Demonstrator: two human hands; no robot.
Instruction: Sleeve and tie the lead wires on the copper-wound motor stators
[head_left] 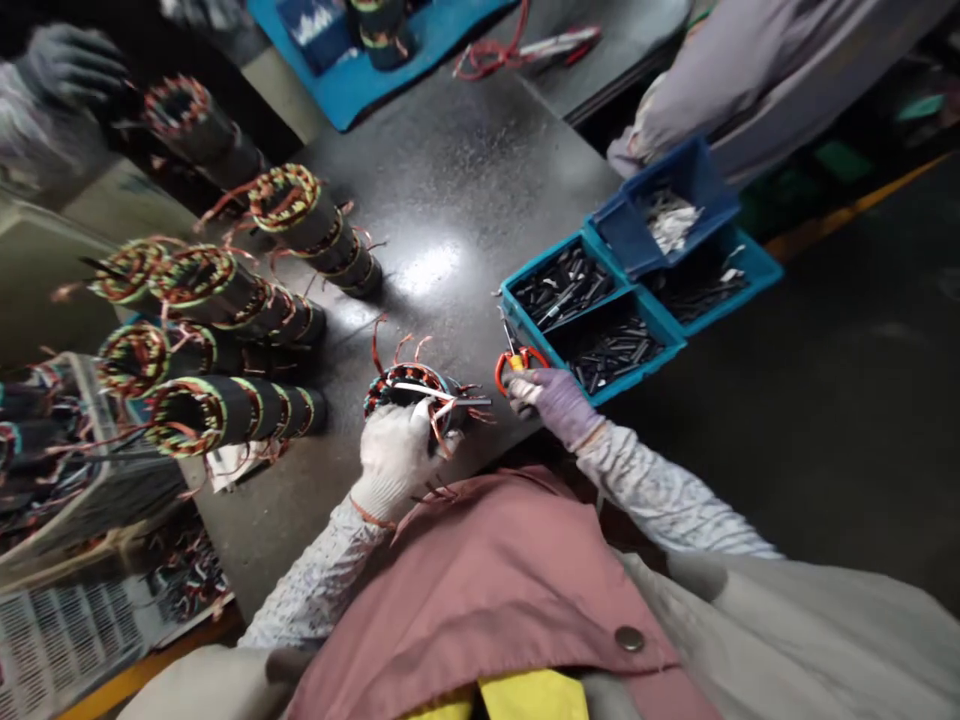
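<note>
A motor stator (pixel 405 380) with copper windings, loose copper leads and white sleeving stands on the metal bench close to my body. My left hand (pixel 397 445), in a white knit glove, is closed on its leads at the near rim. The fingertips are partly hidden among the wires. A dark thin sleeve (pixel 474 402) sticks out to the right of them. My right hand (pixel 551 400), in a purple-grey glove, grips orange-handled scissors (pixel 517 360), blades pointing away from me. It is beside the blue parts bin, apart from the stator.
Blue divided bins (pixel 679 345) hold short black sleeves, with a tilted blue box (pixel 694 170) on top. Several stacked stators (pixel 300 215) stand at the left. A co-worker's gloved hand (pixel 71 65) is at upper left; another person's sleeve (pixel 720 90) is at upper right.
</note>
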